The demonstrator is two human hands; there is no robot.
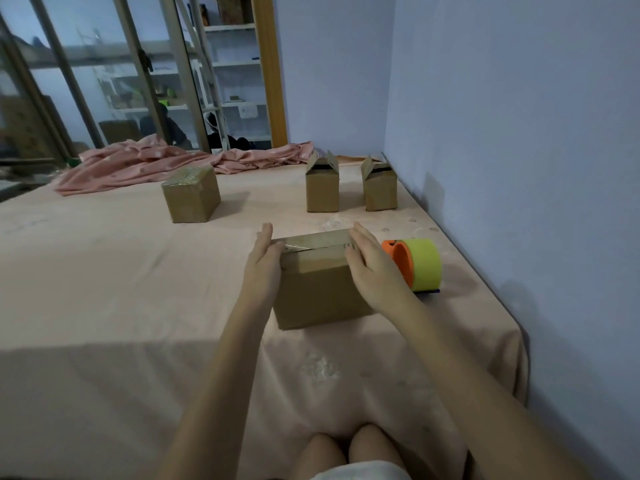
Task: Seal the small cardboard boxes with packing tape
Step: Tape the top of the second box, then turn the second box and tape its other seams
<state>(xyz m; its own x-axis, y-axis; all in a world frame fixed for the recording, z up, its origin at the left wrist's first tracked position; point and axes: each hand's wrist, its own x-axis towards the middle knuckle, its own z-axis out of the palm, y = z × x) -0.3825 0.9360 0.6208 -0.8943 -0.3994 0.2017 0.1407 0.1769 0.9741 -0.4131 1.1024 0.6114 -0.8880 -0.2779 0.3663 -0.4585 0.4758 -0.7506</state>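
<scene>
L hand [264, 258]: fingers straight, held together, flat vs. the left end of the near box [317, 282]; not curled round anything. R hand [369, 259]: fingers straight too, a bit spread, laid over the box's right top edge & end, pressing not gripping. Box sits between both palms, centre of the bed surface [104, 289], just in front of the knees. Clear tape strip [304, 241] runs along the top seam, glossy, reaching toward both ends; looks like the ends are being smoothed down the sides — my read, not certain. Handling: small corrugated carton, prob. light, poss. empty; walls stiff at edges & corners but top flaps will give if pushed mid-panel, so press near edges. Soft bedding under it = box can rock or slide; best hold is palms on opposite ends, as now. Tape film thin, sticky, creases easily; rub outward from seam. Tape roll [420, 263], yellow-green on orange dispenser, lies on its side just beside R hand, touching nothing I can confirm. Further out: a taped box [191, 194] back left, flaps closed; two open boxes [322, 185] back right w/ flaps up, near the wall [519, 133], not yet sealed. Pink blanket [138, 161] bunched at the far edge. Writing: a dark mark on the near box's top right by R fingers, too small to read; no brand legible anywhere.
</scene>
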